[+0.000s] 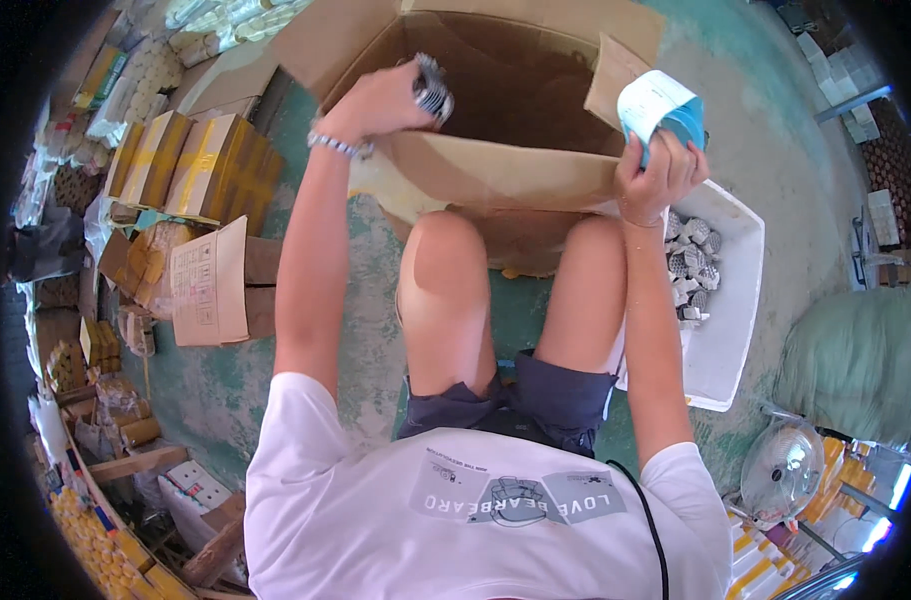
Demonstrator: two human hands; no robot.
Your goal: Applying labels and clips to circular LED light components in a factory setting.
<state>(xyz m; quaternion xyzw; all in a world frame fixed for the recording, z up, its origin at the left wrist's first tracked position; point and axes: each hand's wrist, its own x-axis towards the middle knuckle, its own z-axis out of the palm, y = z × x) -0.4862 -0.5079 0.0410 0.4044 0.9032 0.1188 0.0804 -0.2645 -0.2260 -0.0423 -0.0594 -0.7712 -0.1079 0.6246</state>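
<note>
Gripping a grey, finely ribbed piece (pixel 433 90) in the left hand (pixel 380 105), with fingers bent around it but mostly hidden behind the hand, over the left front edge of a large open cardboard box (pixel 495 165). Holding a curled roll of white labels with a pale blue inner side (pixel 665 98) in the right hand (pixel 663 180), with fingers closed narrowly on its lower part, over the right front corner of the box. Seated facing the box in a white T-shirt (pixel 375 550) and dark shorts (pixel 575 395), with bare knees (pixel 443 250) close to its front. Worn on the left wrist: a light bracelet (pixel 340 145). Heaped in a white foam crate (pixel 740 300), just beside the right forearm: more grey ribbed pieces (pixel 691 258). Visible to the left on the worn green floor (pixel 225 390): cartons bound with yellow tape (pixel 203 168) and a smaller open carton (pixel 210 285). Visible to the right: a bulging green sack (pixel 860 360) and, near it, a round fan (pixel 781 470).
</note>
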